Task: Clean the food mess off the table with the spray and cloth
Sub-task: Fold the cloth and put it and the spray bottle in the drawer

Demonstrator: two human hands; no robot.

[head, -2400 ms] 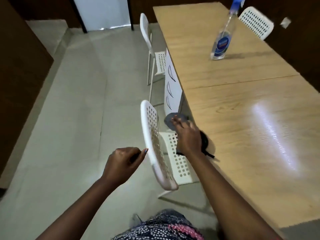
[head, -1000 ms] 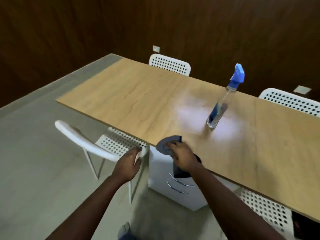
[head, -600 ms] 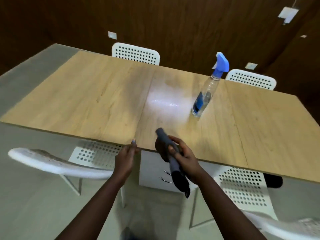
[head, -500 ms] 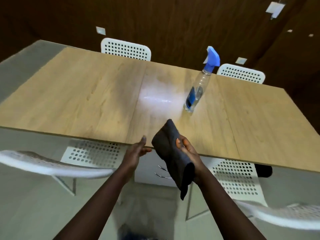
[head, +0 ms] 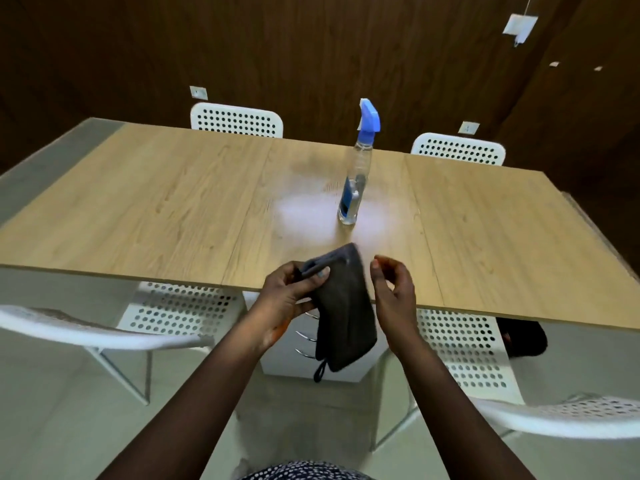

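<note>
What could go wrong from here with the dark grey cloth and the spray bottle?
The folded dark grey cloth hangs from the left hand alone, pinched near its top; it could slip to the floor. The open right hand sits just short of the tall clear spray bottle with blue trigger; a hasty reach may topple it.

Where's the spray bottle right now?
In the head view, the spray bottle stands upright mid-table, right of centre, beyond the cloth held in the left hand.

spray bottle [head: 356, 174] upright on table [head: 156, 202], cloth [head: 341, 306] before it at near edge, chairs [head: 237, 121] behind
</note>
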